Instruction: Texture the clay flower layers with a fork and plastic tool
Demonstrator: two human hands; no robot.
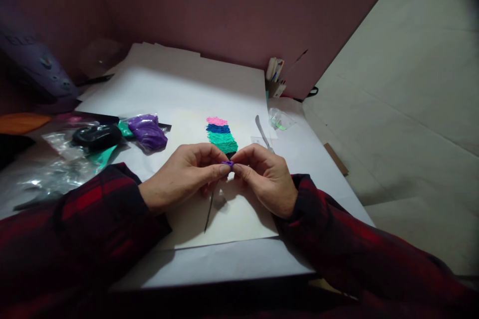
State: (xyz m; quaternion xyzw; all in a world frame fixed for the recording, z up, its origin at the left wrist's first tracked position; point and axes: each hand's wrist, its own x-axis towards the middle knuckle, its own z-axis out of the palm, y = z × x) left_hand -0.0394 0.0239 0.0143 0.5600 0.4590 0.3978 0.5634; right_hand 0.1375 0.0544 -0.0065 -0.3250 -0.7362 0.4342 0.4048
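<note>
My left hand (183,175) and my right hand (266,175) meet over a cream sheet of paper (239,219), fingertips pinched together on a small bit of purple clay (227,163). Just beyond the fingers, on the sheet, lies a textured clay shape (221,135) built in bands of pink, blue, green and black. A thin dark stick (208,212) slants down from under my left hand. Both sleeves are red and black plaid.
A bag of purple clay (147,132), a black lump (96,135) and green clay in crumpled plastic lie at the left. A metal tool (263,133) and a small plastic bag (280,119) lie right of the shape. White paper (179,84) covers the table; a maroon wall stands behind.
</note>
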